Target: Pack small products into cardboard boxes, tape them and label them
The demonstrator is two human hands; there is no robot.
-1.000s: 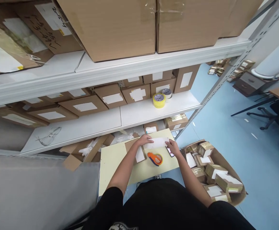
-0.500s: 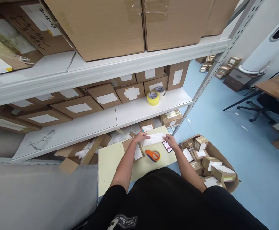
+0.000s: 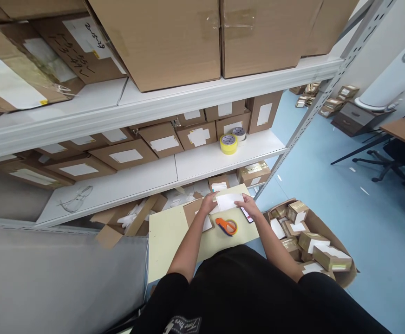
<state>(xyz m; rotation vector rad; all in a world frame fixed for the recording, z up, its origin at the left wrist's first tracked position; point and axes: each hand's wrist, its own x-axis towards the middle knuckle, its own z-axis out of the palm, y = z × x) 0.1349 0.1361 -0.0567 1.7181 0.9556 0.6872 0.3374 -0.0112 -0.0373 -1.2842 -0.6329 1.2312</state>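
A white sheet of paper (image 3: 229, 201) is held up between my two hands above the pale yellow table. My left hand (image 3: 208, 203) pinches its left edge, and my right hand (image 3: 248, 204) grips the right edge with the thumb on top. Just below the paper lies an orange tape dispenser (image 3: 226, 226) with a roll of tape. Left of it, partly behind my left forearm, rests a brown cardboard piece (image 3: 191, 209) with a white label. A phone (image 3: 247, 214) with a lit screen lies under my right hand, partly covered.
A large carton (image 3: 350, 273) full of small taped boxes stands on the floor at right. Shelving (image 3: 202, 164) ahead bears labelled boxes, a yellow tape roll (image 3: 228, 144) and safety glasses (image 3: 75, 199). An open carton (image 3: 110, 237) juts out left of the yellow table (image 3: 164, 250).
The paper has tilted, so its broad face shows more fully. My right thumb now lies over it. The whole view has shifted slightly, with the surroundings moving right in the picture.
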